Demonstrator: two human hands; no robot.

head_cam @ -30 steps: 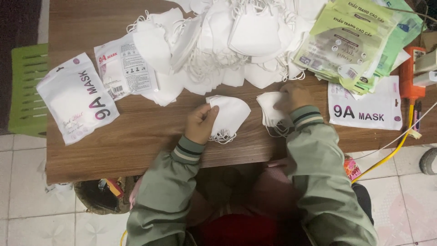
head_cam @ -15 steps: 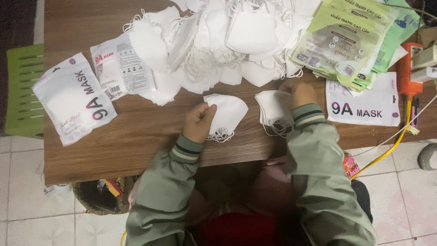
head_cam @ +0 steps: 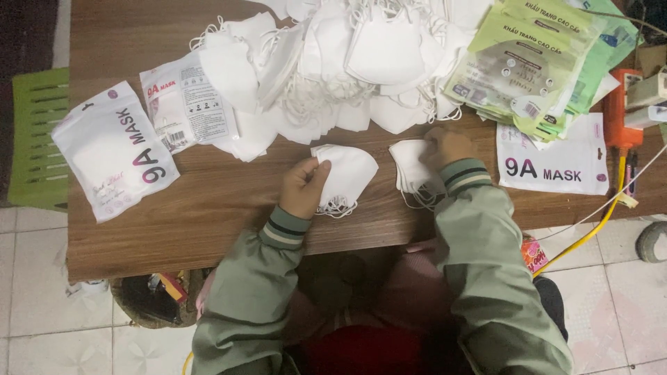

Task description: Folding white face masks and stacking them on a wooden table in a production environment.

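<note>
Our left hand pinches a folded white mask on the counter. Right of that mask, our right hand presses curled fingers onto a small mask stack.

Both arms in sage-green jacket sleeves, padded look, soft creases. Ribbed knit cuffs: dark green with pale stripes, same on both sides. Left hand and right hand bare, no gloves. Red garment at the lap, under the jacket.
</note>
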